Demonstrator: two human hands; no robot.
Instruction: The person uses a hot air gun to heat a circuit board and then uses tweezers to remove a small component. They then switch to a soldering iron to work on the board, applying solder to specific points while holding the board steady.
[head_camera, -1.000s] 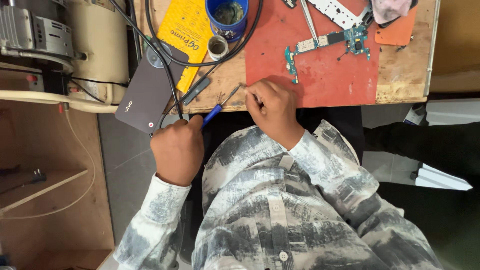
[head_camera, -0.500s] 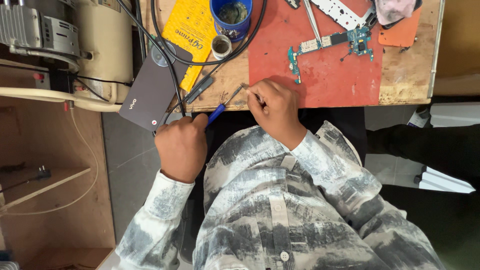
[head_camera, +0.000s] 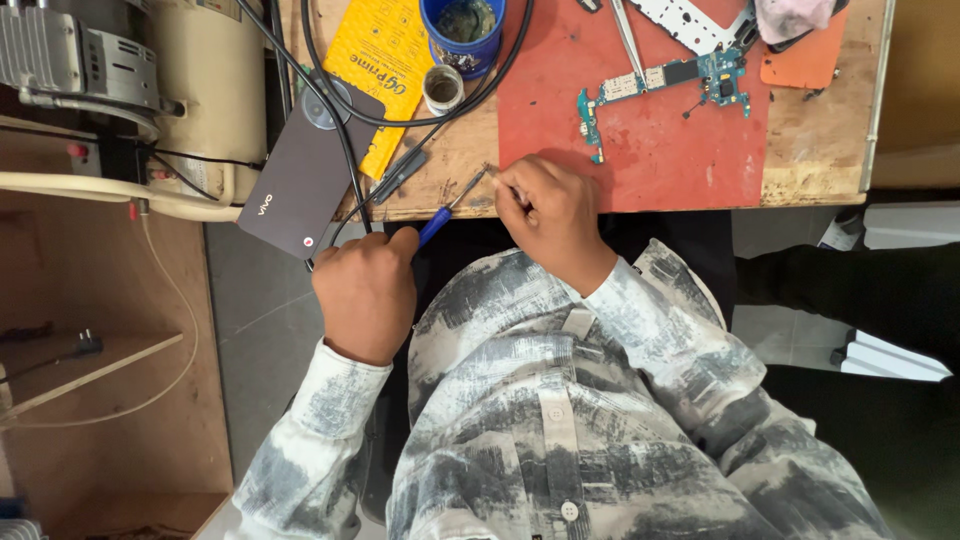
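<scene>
Left hand gripping blue-handled soldering iron, right hand pinching something unseen, black cable, circuit board beyond.

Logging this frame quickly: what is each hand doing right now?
Left hand: closed around the blue-handled soldering iron.
Right hand: fingers pinched at the iron's tip; what they hold is too small to tell.

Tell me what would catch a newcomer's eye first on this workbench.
First, the two hands at the bench's near edge: the left hand grips a blue-handled soldering iron whose tip points toward the right hand. Behind them a red mat carries a bare circuit board, with a bright yellow packet to its left.
</scene>
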